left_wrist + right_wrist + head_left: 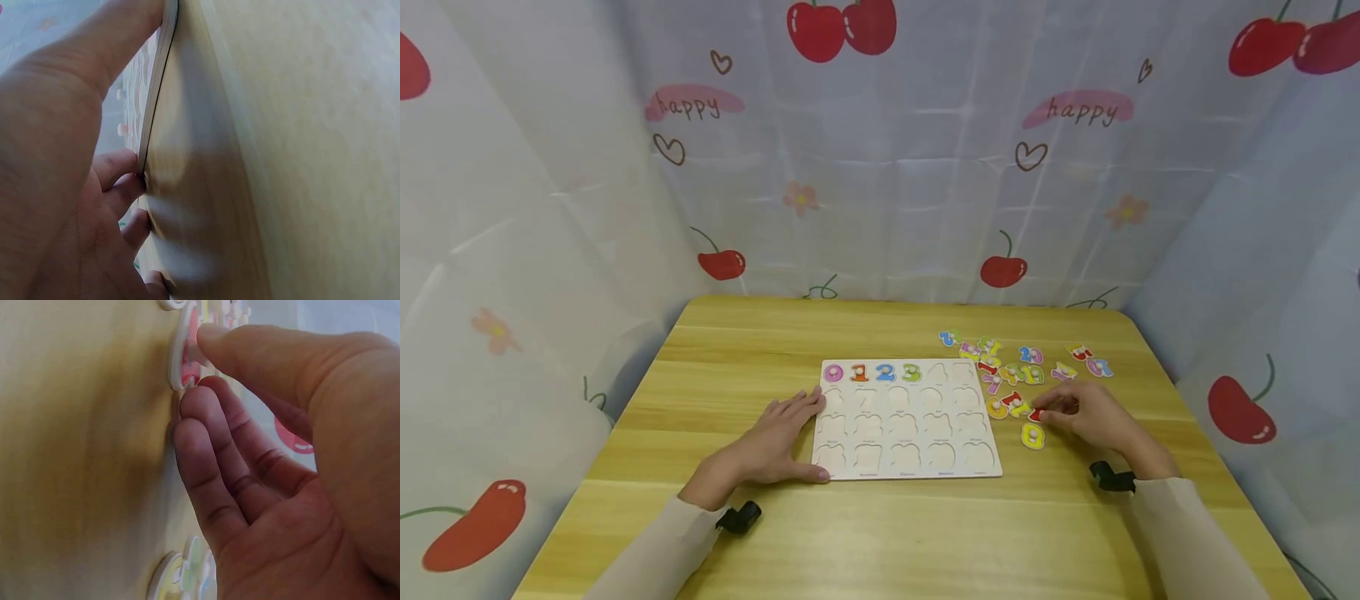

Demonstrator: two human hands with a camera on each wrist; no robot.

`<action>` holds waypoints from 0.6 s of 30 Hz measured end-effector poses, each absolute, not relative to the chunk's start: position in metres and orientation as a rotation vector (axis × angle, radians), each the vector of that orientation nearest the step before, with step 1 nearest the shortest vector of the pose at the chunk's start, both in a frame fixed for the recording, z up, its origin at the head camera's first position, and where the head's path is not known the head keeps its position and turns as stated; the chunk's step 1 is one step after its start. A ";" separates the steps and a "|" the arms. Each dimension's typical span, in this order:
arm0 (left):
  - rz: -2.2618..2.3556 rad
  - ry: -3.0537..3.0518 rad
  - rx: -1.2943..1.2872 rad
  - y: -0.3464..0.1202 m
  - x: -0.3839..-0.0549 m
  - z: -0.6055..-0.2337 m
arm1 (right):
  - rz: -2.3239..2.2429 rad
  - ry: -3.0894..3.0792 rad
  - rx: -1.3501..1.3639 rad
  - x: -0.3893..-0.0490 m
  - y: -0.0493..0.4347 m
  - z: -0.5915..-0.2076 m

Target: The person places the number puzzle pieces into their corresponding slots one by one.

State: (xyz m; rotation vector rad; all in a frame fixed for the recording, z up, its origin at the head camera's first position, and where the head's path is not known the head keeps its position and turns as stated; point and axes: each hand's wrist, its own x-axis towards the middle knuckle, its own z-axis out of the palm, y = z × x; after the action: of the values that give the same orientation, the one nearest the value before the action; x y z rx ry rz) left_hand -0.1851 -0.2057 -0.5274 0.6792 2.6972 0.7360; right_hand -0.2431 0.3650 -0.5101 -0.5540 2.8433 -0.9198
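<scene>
A pale wooden number puzzle board (886, 427) lies flat on the table, with the pieces 0, 1, 2 and 3 in its top row and its other visible recesses bare. My left hand (775, 446) is spread at the board's left side, fingertips at the upper part of that edge and thumb at the near corner. In the left wrist view, fingers (119, 165) touch the board's edge. To the right of the board, my right hand (1093, 421) pinches a red number piece (1037, 414) by its knob. The right wrist view shows that red piece (187, 350) tilted up under the thumb; its numeral is hidden.
Several loose number pieces lie right of the board, among them a yellow 0 (1032, 436) near the right hand and a blue piece (949, 338) at the back. A red piece (1079, 352) lies farther right. A cherry-printed curtain (880, 217) surrounds the wooden table (865, 542).
</scene>
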 end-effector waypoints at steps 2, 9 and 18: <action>0.735 2.698 0.678 -0.206 -0.185 -0.527 | -0.910 2.848 -0.524 -0.242 0.366 -0.513; 0.742 2.677 0.656 -0.206 -0.183 -0.526 | -0.887 2.858 -0.456 -0.237 0.369 -0.520; 0.735 2.685 0.674 -0.206 -0.185 -0.525 | -0.895 2.942 -0.388 -0.237 0.370 -0.518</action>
State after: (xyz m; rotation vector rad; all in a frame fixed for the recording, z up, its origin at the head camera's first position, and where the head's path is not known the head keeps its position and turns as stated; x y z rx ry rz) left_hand -0.1850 -0.2057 -0.5246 0.6744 2.6849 0.7354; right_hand -0.2369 0.3698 -0.5181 -0.3879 2.9421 -0.8952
